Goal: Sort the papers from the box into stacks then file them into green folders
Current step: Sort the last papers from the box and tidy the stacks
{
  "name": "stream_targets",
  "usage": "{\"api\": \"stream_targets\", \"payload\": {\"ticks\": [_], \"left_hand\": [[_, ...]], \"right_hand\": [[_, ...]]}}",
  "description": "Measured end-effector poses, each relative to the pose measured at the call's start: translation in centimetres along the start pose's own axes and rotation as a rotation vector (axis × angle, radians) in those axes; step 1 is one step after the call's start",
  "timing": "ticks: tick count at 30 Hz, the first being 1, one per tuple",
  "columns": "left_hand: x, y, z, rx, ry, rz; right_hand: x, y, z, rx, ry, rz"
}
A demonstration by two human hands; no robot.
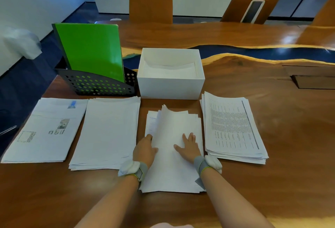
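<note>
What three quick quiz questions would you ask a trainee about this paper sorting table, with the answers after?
1. True or false: the green folders lie flat on the table.
2. How many paper stacks lie in front of the white box? A two, B four, C six.
3. Fill in: the right hand presses flat on the ___ stack from the left, while the left hand lifts its top sheet.
Key: 1 false, they stand in the black holder; 2 B; 3 third.
</note>
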State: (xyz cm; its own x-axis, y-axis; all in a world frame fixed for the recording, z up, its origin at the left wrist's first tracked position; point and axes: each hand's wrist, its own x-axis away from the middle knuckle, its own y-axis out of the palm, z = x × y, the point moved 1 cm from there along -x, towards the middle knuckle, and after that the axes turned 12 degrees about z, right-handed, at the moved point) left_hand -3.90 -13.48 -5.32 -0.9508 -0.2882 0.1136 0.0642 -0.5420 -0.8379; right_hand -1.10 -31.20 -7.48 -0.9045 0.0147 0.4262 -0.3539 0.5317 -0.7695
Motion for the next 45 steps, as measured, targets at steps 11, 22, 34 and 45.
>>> {"api": "stream_targets", "payload": {"ticks": [11,22,34,45], "left_hand": [[-2.9,-2.8,-2.2,0.347,-0.277,0.004],[-1.4,-1.8,-1.5,0.096,-0.138,0.037],[-2.2,-4.1,-1.8,0.446,-0.237,0.236],[-1.9,-3.7,-3.0,0.509,-0.276,0.130]], "right_hand": [[0.6,-1.6,-0.4,-0.673,0.188,0.378],[0.3,-1.1,-1.0,-0.774,0.295,0.239],[0.5,-1.3,-0.5,-0.987,0.412,0.188],[0.9,-2.7,0.5,-1.063,0.387,0.333]]}}
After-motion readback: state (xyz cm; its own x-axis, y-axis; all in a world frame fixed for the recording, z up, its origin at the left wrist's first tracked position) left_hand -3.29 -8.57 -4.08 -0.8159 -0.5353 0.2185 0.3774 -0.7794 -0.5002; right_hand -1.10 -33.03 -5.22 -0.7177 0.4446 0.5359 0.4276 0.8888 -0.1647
